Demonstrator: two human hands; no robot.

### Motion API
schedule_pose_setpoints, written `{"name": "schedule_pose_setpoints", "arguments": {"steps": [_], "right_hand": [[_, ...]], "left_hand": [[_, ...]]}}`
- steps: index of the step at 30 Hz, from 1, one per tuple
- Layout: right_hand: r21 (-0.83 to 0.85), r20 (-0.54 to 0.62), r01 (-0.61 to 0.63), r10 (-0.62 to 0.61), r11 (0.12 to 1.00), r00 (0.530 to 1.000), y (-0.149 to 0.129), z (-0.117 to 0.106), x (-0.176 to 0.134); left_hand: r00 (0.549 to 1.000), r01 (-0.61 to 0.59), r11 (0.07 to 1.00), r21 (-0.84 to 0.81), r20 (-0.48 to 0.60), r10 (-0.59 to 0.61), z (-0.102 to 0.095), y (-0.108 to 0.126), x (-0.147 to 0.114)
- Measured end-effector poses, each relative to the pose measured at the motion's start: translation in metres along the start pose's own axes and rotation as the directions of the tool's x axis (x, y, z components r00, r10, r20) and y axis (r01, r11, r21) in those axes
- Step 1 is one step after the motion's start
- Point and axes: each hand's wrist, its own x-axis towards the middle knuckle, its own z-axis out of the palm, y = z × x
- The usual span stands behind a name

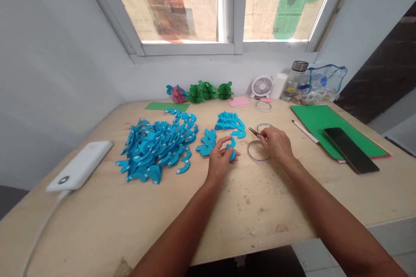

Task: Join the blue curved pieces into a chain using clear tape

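Note:
My left hand point(221, 160) is closed on a curved blue paper piece point(232, 143), pinched between thumb and fingers just above the table. My right hand point(276, 143) grips a pair of pointed tweezers point(254, 132), their dark tips directed left toward the paper piece. Beneath and beside the right hand lie a roll of narrow tape point(249, 151) and a second tape roll point(261, 126), both partly covered. Left of my left hand sits a small blue paper cluster point(206, 142). Behind it is a row of folded blue pieces point(228, 121). A big heap of blue paper pieces point(156, 145) with small white patches spreads farther left.
A white power bank point(81, 164) with a cable lies at left. Green paper figures point(208, 90), a small fan point(261, 86) and a bottle point(294, 81) stand along the wall. At right are green sheets point(320, 125), a dark phone point(351, 149) and a white pen point(305, 132).

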Motion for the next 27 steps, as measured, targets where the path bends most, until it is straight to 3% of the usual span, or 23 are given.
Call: {"name": "schedule_pose_setpoints", "arguments": {"steps": [9,17,27], "right_hand": [[0.049,-0.123,0.098,-0.091,0.994,0.988,-0.008,0.003,-0.003],[0.051,-0.217,0.315,-0.297,0.948,0.93,-0.034,0.001,-0.014],[0.049,-0.233,0.456,-0.434,0.889,0.87,-0.05,0.005,-0.023]], "left_hand": [[0.999,0.028,0.999,-0.029,-0.021,-0.028,0.0,-0.004,0.001],[0.996,0.091,0.989,-0.115,-0.005,-0.092,0.002,0.001,0.003],[0.994,0.103,0.981,-0.164,-0.024,-0.108,-0.001,-0.002,0.006]]}}
